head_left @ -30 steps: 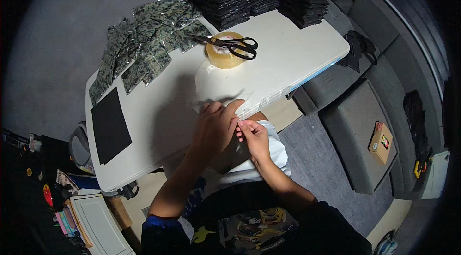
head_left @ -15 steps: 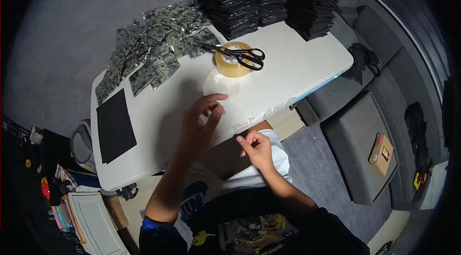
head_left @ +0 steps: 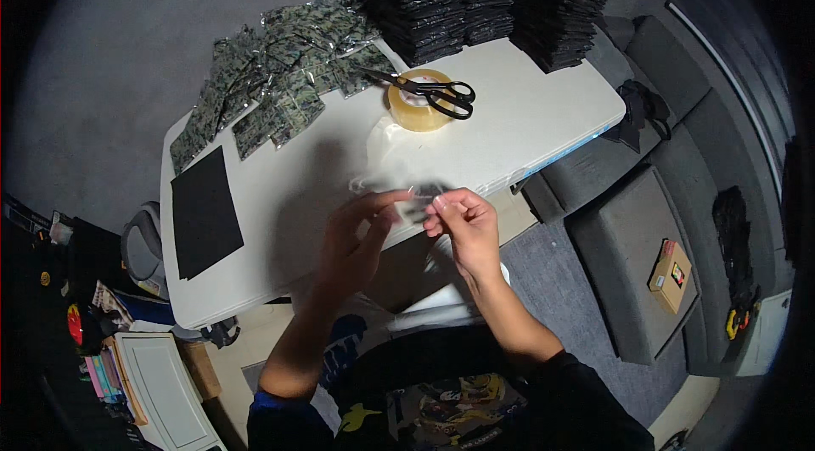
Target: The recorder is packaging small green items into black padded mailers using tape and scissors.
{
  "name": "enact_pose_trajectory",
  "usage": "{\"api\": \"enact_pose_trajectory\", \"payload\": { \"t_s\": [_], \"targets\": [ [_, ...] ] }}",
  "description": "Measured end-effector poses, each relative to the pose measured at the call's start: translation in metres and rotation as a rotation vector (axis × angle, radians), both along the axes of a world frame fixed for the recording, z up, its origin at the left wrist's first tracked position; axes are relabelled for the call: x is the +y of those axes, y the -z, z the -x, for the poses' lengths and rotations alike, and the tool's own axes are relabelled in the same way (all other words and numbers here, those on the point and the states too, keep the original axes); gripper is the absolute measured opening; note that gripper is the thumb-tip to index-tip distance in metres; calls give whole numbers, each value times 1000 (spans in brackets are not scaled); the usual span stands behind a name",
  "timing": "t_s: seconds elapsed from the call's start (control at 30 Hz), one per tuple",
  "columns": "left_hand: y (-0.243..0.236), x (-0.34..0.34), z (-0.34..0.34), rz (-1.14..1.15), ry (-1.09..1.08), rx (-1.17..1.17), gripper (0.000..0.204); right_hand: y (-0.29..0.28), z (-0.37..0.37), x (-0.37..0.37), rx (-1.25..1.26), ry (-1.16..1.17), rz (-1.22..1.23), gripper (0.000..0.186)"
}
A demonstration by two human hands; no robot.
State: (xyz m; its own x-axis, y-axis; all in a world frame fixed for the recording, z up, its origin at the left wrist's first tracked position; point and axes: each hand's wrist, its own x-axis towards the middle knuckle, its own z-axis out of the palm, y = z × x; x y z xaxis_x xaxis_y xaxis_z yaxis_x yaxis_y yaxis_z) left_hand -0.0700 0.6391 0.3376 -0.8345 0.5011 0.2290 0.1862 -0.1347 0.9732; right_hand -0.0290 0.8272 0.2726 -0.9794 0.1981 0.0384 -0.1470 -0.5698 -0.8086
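Small lettering on the shirt (head_left: 441, 413) and a bright label on the cardboard box (head_left: 670, 280) show, both too small to read with certainty; a blue printed strip (head_left: 570, 148) runs along the table's edge. A small, blurred clear-and-dark piece (head_left: 424, 193) is held over the near edge of the table (head_left: 501, 145), between the 2 hands. Its long axis seems to run left to right, but which way it points cannot be told. The right hand (head_left: 472, 229) has thumb and fingers together, clamped on it. The left hand (head_left: 350, 235) reaches an index fingertip to it; whether those fingers grip cannot be told. Beyond, black scissors (head_left: 429, 89) lie across the tape roll (head_left: 416, 116), blades pointing left.
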Motion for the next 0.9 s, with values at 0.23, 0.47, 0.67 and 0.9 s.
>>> {"api": "enact_pose_trajectory", "payload": {
  "t_s": [0.23,0.47,0.67,0.9],
  "targets": [
    [-21,-31,8,460,-388,452,23,18,-25,-10,-19,-15,-168,7],
    [11,-14,12,523,-133,655,16,47,-35,-26,-20,-46,-204,8],
    [28,-8,5,733,-177,785,14,78,-31,-34,-159,1,-187,12],
    [31,-3,3,791,-165,936,14,91,-23,-42,-246,45,-176,17]
  ]
}}
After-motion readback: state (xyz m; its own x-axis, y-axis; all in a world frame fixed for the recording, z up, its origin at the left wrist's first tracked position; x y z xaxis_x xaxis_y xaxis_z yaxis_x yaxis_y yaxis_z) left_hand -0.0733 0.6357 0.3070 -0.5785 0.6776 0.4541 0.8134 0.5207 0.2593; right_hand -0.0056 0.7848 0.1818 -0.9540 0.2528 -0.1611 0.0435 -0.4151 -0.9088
